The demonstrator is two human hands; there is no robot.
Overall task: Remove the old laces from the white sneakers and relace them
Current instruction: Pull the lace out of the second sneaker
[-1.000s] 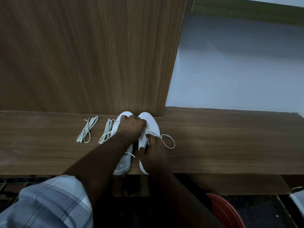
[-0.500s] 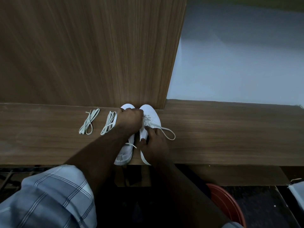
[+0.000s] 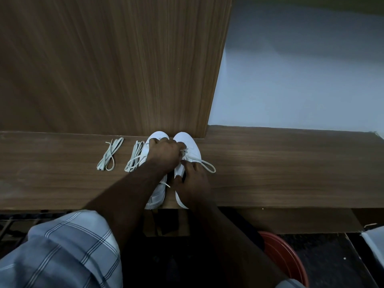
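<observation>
Left hand (image 3: 164, 153) pinching the right sneaker's (image 3: 187, 148) lace (image 3: 204, 163) — right hand (image 3: 194, 181) gripping that sneaker, 2 spare lace bundles (image 3: 122, 155) alongside

Head view, low light. Both forearms bare from the elbow to the wrist; no watch, band or ring can be made out on the left hand (image 3: 164, 154) or the right hand (image 3: 194, 183). Left sleeve (image 3: 62, 252): short, loose woven fabric, pale grey-blue with a windowpane check of thin dark and white lines, hem ending near the elbow. Right sleeve (image 3: 291, 283): only a sliver at the lower edge, the same pale grey-blue; pattern too small to tell.
</observation>
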